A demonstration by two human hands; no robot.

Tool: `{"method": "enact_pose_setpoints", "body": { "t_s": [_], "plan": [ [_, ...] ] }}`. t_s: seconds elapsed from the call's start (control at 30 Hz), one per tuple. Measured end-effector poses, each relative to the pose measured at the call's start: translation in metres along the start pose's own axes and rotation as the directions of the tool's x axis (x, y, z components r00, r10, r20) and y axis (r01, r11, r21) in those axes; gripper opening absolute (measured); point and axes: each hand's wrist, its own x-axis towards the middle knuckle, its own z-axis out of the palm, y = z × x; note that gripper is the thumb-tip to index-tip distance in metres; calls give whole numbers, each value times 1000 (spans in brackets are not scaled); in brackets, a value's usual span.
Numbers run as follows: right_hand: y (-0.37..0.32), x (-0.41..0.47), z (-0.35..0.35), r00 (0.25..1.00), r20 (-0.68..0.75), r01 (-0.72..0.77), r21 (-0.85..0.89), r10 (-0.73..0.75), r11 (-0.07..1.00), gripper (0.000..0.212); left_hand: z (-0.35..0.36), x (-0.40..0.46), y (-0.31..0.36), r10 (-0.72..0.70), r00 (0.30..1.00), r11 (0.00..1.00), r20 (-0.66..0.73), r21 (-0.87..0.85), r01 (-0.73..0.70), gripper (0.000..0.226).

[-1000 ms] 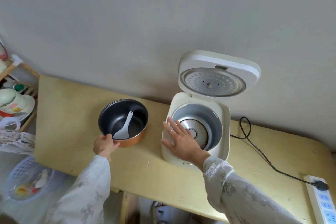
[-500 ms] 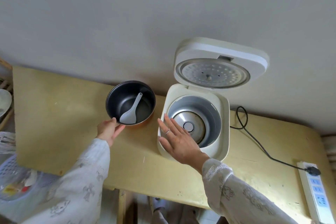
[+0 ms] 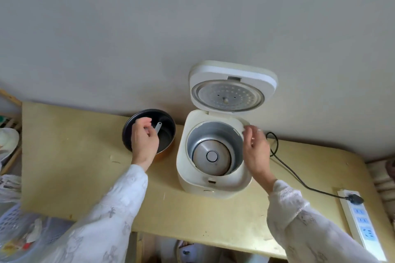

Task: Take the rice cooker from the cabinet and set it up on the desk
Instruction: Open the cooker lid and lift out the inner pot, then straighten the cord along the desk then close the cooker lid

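1. A yellowish desk point(image 3: 70, 156) stands against a plain grey wall point(image 3: 149, 28); its top is scuffed and marked in places.
2. One white rice cooker point(image 3: 213, 183) sits on the desk near the wall, its lid point(image 3: 232, 74) hinged up and back, showing the perforated inner plate. The cooker's cavity holds only the round heating plate point(image 3: 211, 156).
3. One dark inner pot point(image 3: 166, 134) with a copper-coloured outside stands on the desk just left of the cooker, apart from it.
4. The left hand point(image 3: 144, 141) reaches into the pot, fingers closed on the handle of one white rice paddle point(image 3: 158, 127); the hand hides most of the paddle and part of the pot.
5. The right hand point(image 3: 255, 151) hovers over the cooker's right rim, fingers loosely spread and holding nothing; it wears a ring. It covers part of the rim and of the cord.
6. One black power cord point(image 3: 299, 179) runs from behind the cooker across the desk to a plug point(image 3: 354, 198) in one white power strip point(image 3: 361, 226) at the right edge.
7. Both sleeves point(image 3: 111, 209) are white and patterned.
8. At the left, a wooden rack point(image 3: 10, 113) and a pale plastic basket point(image 3: 12, 220) stand beside the desk.
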Motion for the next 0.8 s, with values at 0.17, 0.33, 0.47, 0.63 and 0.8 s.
{"method": "enact_pose_setpoints", "body": {
  "t_s": [0.17,0.33,0.47,0.63,0.8],
  "plan": [
    [-44,42,-49,972,-155,192,104,-175,976,50,14,-17,60,260,958,965,118,-59,-255,31],
    [-68,55,-70,949,-3,315,18,-315,949,42,10,-28,94,394,912,919,114,-76,-388,44],
    [-51,32,-86,930,51,364,2,-364,931,35,8,-38,94,334,924,930,184,-221,-293,50],
    [-2,-29,-72,911,195,373,-16,-363,928,33,13,-67,44,128,953,977,275,-201,-73,50],
    [48,-62,-50,844,452,355,-69,-288,932,30,18,-106,-11,-65,918,996,391,-25,81,48]
  ]
}}
